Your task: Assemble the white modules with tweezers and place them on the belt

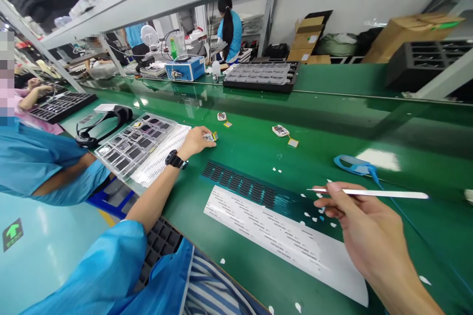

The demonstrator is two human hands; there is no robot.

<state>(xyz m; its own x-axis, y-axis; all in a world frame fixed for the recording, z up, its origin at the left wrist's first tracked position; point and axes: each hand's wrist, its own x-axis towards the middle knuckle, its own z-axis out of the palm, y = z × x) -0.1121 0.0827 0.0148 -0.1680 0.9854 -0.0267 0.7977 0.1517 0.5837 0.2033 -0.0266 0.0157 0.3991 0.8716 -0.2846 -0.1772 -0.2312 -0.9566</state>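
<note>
1. Far left first: a co-worker's arm in a blue sleeve (pixel 33 167) is lying along the bench edge, and beside it a clear tray (pixel 135 143) of small dark parts is sitting on a printed sheet (pixel 162 155).

2. The left hand (pixel 195 140), with a black wristwatch (pixel 174 159) on its wrist, is reaching far out across the green conveyor belt (pixel 258 157). Its fingertips are closing together on a small module (pixel 210 137) with a yellow tab, which is lying flat on the belt right at the fingertips, on their far right side.

3. That makes the left hand much the nearer one; the right is sitting well apart from this piece, back toward the body.

4. Moving on: two more small modules are waiting on the belt, one (pixel 221 116) just beyond the left hand, another (pixel 281 131) further right, each with a yellow tab trailing to its right.

5. Nearer the body, a long paper strip (pixel 281 236) is lying slantwise on the belt, with white scraps scattered around it.

6. The right hand (pixel 364 229) is hovering over the strip's right part, thumb and fingers pinching white tweezers (pixel 369 192). Their long axis is running almost level, left to right, the back end sticking out to the right.

7. Just behind them, a blue wrist strap (pixel 351 165) is lying on the belt.
</note>
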